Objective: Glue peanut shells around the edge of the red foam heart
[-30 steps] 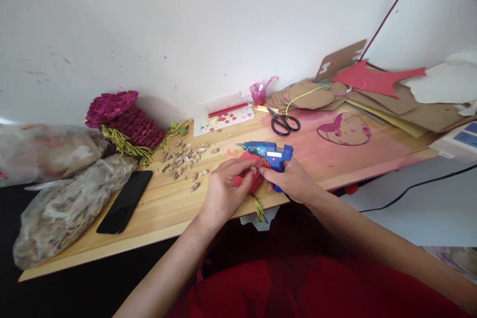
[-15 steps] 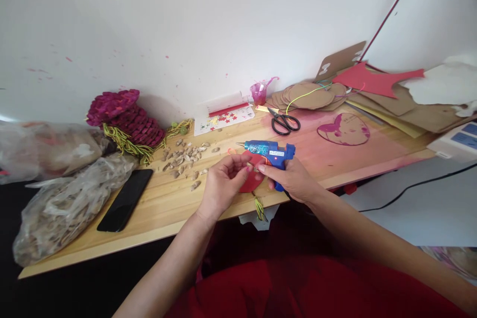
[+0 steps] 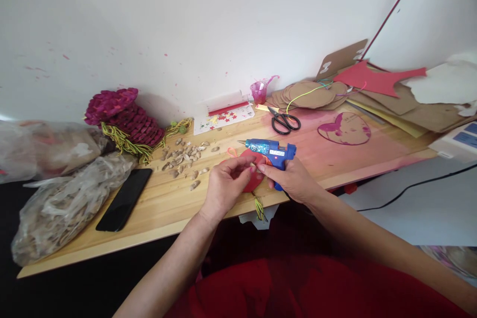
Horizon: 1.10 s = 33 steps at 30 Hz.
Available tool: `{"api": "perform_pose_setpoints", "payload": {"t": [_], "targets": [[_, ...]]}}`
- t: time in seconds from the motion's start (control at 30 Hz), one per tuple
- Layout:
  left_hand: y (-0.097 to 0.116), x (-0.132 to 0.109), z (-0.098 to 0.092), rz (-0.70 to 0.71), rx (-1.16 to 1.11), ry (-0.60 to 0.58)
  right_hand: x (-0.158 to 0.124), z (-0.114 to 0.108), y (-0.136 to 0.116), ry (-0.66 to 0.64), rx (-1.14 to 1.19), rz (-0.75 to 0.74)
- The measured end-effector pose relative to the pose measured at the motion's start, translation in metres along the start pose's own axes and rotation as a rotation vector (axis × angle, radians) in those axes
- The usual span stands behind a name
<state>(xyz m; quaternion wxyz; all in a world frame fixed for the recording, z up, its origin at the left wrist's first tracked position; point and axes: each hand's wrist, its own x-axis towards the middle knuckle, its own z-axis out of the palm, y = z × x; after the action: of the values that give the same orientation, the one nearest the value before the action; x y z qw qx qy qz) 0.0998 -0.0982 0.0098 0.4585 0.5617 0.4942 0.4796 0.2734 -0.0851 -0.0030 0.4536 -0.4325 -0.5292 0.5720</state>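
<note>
A blue hot glue gun [image 3: 280,154] lies in my right hand [image 3: 296,179], its nozzle pointing left and a small red light lit on its side. The thumb of that hand reaches toward my left fingertips. My left hand [image 3: 225,184] is closed in a pinch on a small tan peanut shell [image 3: 253,164], mostly covered by the fingers. Beneath both hands is a red disc [image 3: 252,185], partly hidden, with a yellow-green tassel [image 3: 259,206] at the table's front edge and an orange loop [image 3: 232,151] at its far side. Peanut shells [image 3: 186,155] are scattered left of my hands.
A black phone [image 3: 124,199] and plastic bags [image 3: 70,203] lie at left, near a magenta craft piece [image 3: 128,117]. Black scissors [image 3: 284,122], a paint-stained cup [image 3: 259,91], cardboard discs [image 3: 307,95] and a cardboard heart [image 3: 345,129] lie behind and to the right.
Both hands stay close together over the red disc, the shell and glue gun still held. My left hand has shifted very slightly right; the view has moved a little.
</note>
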Motion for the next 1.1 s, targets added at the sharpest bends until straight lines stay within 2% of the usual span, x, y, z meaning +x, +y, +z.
{"api": "perform_pose_setpoints", "payload": {"t": [0.23, 0.37, 0.57, 0.67, 0.8, 0.97, 1.1], "targets": [[-0.006, -0.002, 0.004, 0.042, -0.097, 0.047, -0.002, 0.002, 0.002, 0.047, -0.049, -0.019], [-0.004, -0.004, 0.002, 0.082, -0.224, 0.013, 0.001, 0.0, 0.002, 0.095, -0.042, -0.002], [-0.002, -0.006, -0.013, -0.006, -0.247, 0.021, 0.016, -0.039, -0.009, 0.385, -0.023, 0.028], [-0.003, -0.007, -0.02, -0.081, -0.192, 0.025, 0.021, -0.057, -0.015, 0.455, 0.032, 0.042], [-0.005, -0.003, -0.029, -0.144, -0.078, 0.039, 0.019, -0.06, -0.018, 0.412, 0.143, 0.076], [-0.007, -0.001, -0.045, -0.193, 0.028, 0.088, 0.015, -0.043, -0.02, 0.324, 0.234, 0.128], [-0.009, -0.008, -0.061, -0.204, 0.096, 0.119, 0.016, -0.03, -0.018, 0.259, 0.263, 0.151]]}}
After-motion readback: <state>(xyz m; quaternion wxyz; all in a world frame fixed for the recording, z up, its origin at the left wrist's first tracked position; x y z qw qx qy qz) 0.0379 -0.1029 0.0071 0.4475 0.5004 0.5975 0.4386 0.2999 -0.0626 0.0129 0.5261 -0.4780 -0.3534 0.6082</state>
